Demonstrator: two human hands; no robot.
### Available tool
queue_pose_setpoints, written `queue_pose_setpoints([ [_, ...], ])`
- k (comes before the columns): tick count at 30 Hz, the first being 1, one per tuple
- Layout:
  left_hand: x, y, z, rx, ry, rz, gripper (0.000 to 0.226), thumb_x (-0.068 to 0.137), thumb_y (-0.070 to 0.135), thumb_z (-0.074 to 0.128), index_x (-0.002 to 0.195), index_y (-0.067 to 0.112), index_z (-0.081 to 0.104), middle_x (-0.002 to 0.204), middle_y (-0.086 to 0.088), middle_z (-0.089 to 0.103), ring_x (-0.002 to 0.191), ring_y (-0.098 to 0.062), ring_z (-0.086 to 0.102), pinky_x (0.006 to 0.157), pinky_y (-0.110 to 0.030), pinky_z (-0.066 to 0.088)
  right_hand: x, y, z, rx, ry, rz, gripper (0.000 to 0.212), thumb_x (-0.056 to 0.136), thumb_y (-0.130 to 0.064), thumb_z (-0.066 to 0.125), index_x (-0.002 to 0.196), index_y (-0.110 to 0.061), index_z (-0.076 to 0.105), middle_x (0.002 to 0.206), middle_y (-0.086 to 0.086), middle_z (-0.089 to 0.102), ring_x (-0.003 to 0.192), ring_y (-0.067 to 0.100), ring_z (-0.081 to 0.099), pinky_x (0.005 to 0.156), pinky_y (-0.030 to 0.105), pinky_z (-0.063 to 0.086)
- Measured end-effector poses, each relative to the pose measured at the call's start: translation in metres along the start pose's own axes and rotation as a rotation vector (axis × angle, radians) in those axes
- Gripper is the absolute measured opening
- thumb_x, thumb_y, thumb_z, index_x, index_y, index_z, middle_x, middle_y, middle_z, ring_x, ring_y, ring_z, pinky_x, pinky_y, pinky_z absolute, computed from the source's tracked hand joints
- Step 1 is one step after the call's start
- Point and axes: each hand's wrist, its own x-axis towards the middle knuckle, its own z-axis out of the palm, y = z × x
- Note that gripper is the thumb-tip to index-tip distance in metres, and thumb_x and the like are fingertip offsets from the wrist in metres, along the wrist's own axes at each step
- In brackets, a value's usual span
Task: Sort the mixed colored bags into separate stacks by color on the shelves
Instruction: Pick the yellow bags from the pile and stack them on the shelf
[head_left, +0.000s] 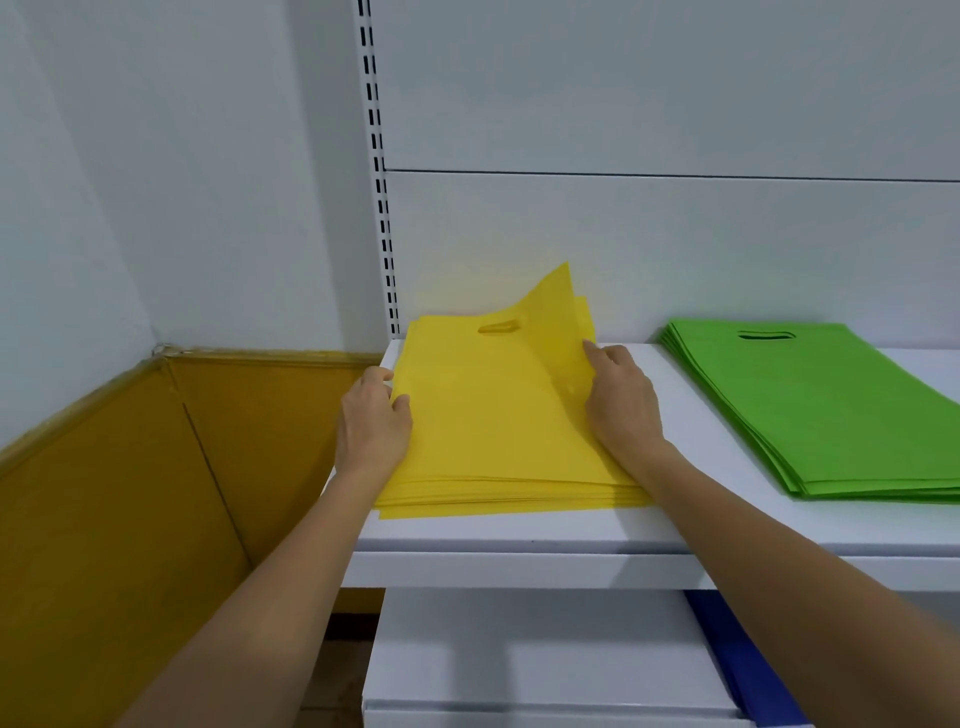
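Far left: open cardboard box (130, 493), brown inside, set against the wall just beside the shelf (519, 530). Your left hand (371, 421) grips the left edge of the yellow stack (493, 426), thumb on top, fingers curled round the side. The stack lies flat on the white shelf, at its left end below the slotted upright (382, 208), handle cut-outs toward the back panel. The top yellow bags (550, 312) are lifted at their far right corner, which stands up against the back panel. Your right hand (621, 400) pinches that raised right edge, fingers on the outside, thumb hidden behind the sheet. Right of it, well apart on the same shelf: green stack (821, 410), flat, neat, untouched. Below right, on the lower shelf (519, 649): blue bags (748, 670), only their left edge showing.
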Motion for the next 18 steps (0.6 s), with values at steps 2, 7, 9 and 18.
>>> queue_pose_setpoints([
  [2, 0.0000, -0.0007, -0.0001, -0.005, -0.005, -0.009, 0.030, 0.092, 0.012, 0.052, 0.122, 0.005, 0.051, 0.117, -0.015, 0.059, 0.106, -0.029, 0.054, 0.083, -0.034, 0.041, 0.0014, 0.0005, 0.0019, -0.092, -0.022, -0.010, 0.041, 0.088, 0.004, 0.037, 0.125, -0.004, 0.054, 0.132, 0.014, 0.045, 0.110, 0.035, 0.049, 0.083, 0.036, 0.038],
  [7, -0.0007, 0.0002, -0.0002, -0.025, 0.004, -0.007, 0.030, 0.092, 0.009, 0.051, 0.122, 0.005, 0.053, 0.117, -0.017, 0.059, 0.108, -0.030, 0.054, 0.086, -0.035, 0.042, 0.0022, 0.0001, 0.0036, -0.171, -0.036, -0.017, 0.031, 0.090, -0.001, 0.037, 0.113, -0.003, 0.057, 0.127, 0.016, 0.047, 0.112, 0.033, 0.045, 0.082, 0.036, 0.035],
  [9, -0.0009, -0.0005, -0.0001, -0.034, 0.001, -0.008, 0.028, 0.092, 0.007, 0.050, 0.120, 0.006, 0.056, 0.115, -0.018, 0.060, 0.108, -0.029, 0.055, 0.085, -0.031, 0.041, 0.0027, -0.0005, 0.0044, -0.209, -0.065, -0.007, 0.029, 0.091, -0.005, 0.036, 0.114, -0.004, 0.053, 0.125, 0.017, 0.049, 0.112, 0.034, 0.044, 0.082, 0.037, 0.033],
  [18, -0.0017, 0.0003, -0.0005, -0.055, 0.008, -0.016, 0.027, 0.091, 0.007, 0.051, 0.116, 0.005, 0.060, 0.117, -0.015, 0.061, 0.109, -0.026, 0.056, 0.086, -0.029, 0.043, 0.0010, -0.0045, -0.0012, -0.268, -0.048, -0.030, 0.027, 0.090, -0.001, 0.035, 0.113, -0.005, 0.047, 0.076, 0.012, 0.046, 0.096, 0.034, 0.050, 0.068, 0.033, 0.025],
])
